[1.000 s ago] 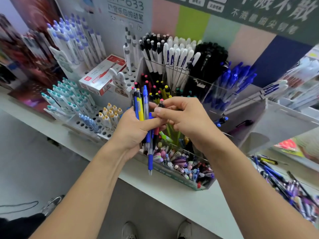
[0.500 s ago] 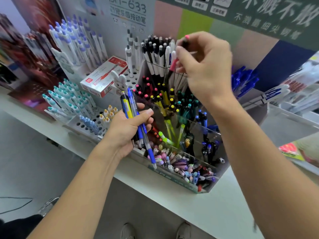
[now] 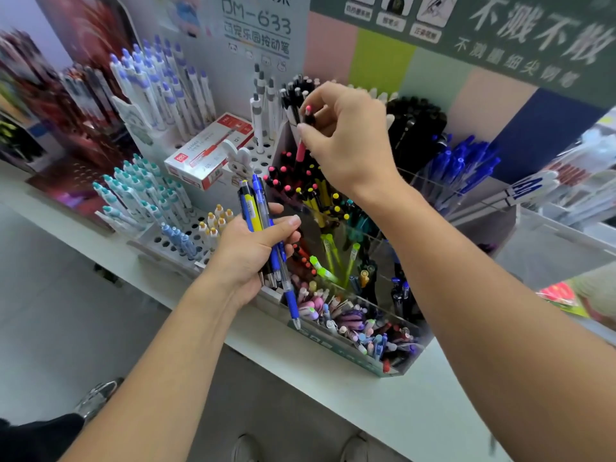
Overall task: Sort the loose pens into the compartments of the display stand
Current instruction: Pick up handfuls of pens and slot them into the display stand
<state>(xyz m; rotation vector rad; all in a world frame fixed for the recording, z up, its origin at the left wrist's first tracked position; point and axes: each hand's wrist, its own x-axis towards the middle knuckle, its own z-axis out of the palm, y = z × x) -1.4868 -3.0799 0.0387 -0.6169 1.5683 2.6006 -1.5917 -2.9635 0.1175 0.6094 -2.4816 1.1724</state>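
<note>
Backboard (image 3: pixel 263 61) reads "DM-633" above display stand (image 3: pixel 353 355).

Brightness: bright and even, colours vivid.
Light source: diffuse, from above; no lamp in frame.
Shadows: soft and faint on the desk (image 3: pixel 350 391) under the display stand (image 3: pixel 336 345).
Glare: pale sheen on the stand's clear walls, right of its middle.
Blur: smeared far left of the stand and at the far right edge; hands mostly sharp.
Distortion: wide-angle bending, desk edge and forearms stretched toward the corners.
</note>
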